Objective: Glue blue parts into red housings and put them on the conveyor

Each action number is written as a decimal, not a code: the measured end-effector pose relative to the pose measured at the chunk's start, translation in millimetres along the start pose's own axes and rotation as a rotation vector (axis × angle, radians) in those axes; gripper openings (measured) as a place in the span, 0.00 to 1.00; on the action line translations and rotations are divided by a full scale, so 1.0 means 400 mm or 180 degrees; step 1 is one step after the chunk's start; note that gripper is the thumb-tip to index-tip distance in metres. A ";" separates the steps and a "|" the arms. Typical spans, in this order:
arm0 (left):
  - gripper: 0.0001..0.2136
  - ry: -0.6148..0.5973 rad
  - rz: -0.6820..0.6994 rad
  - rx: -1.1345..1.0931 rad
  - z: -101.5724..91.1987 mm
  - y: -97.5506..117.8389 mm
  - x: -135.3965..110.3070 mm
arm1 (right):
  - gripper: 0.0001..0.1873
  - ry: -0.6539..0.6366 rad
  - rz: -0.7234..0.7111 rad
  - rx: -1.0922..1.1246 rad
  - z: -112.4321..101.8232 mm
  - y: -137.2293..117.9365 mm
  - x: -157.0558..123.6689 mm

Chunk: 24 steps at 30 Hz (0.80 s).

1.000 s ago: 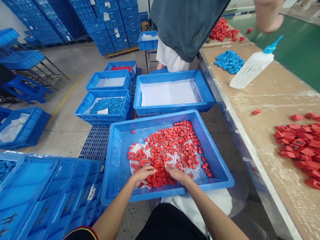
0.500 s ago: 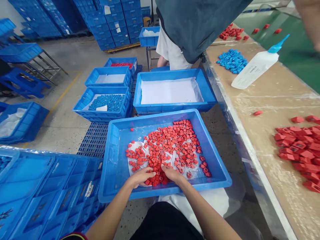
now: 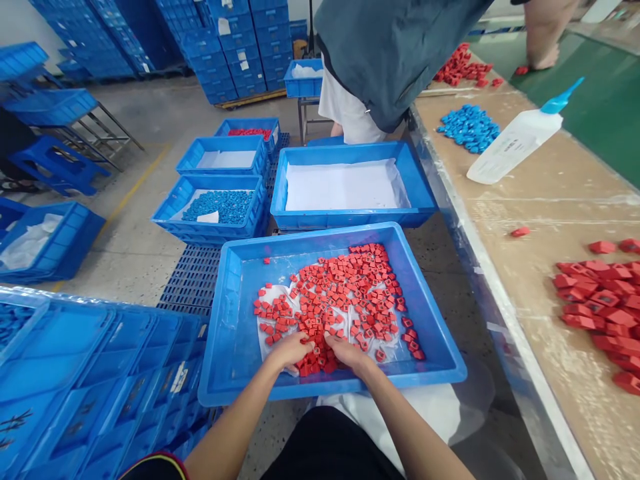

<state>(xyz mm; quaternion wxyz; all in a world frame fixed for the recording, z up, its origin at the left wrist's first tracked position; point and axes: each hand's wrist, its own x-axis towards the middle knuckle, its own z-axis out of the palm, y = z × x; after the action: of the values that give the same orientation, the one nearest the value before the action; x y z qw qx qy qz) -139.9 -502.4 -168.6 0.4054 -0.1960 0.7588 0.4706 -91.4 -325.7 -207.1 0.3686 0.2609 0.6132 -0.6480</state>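
Observation:
My left hand [image 3: 290,352] and my right hand [image 3: 346,351] are cupped toward each other at the near side of a blue tray [image 3: 235,380]. Between them they hold a heap of small red plastic pieces [image 3: 316,353], block-shaped, some with a square hole. Several fingertips are buried among the pieces and hidden. More red pieces [image 3: 340,280] lie scattered over white sheeting [image 3: 265,340] on the tray's floor, thickest toward the far right. A single red piece [image 3: 267,261] sits apart near the far left corner.
Beyond the tray stand a paper-lined blue crate [image 3: 350,219] and a crate of blue pieces [image 3: 220,207]. At right, a workbench [image 3: 500,267] carries red pieces [image 3: 605,300], blue pieces [image 3: 470,127] and a white squeeze bottle [image 3: 517,147]. A co-worker [image 3: 390,60] bends over ahead; stacked crates [image 3: 100,373] are left.
The view has shifted slightly. Both my hands remain around the heap with little movement. A co-worker's hand now rests by a red piece on the green surface, where several loose pieces lay before.

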 end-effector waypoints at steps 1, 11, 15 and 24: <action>0.12 -0.0023 -0.0071 0.0096 0.000 0.000 -0.002 | 0.22 -0.0034 0.0021 0.0045 0.000 -0.002 -0.005; 0.23 -0.0466 -0.0481 0.0265 -0.040 0.012 0.014 | 0.20 -0.0111 0.0358 0.0065 0.000 -0.018 0.014; 0.27 -0.0555 -0.0569 -0.0002 -0.056 -0.013 0.025 | 0.22 -0.0070 0.0544 -0.0005 0.009 -0.031 0.026; 0.34 -0.1150 -0.0526 -0.0724 -0.091 -0.047 0.019 | 0.22 -0.0084 0.0461 0.0157 0.009 -0.026 0.047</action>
<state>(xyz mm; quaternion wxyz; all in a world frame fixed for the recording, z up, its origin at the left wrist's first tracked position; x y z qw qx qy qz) -147.4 -542.7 -176.9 0.5472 -0.2144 0.5973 0.5458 -110.5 -332.5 -215.1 0.4160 0.3051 0.5717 -0.6380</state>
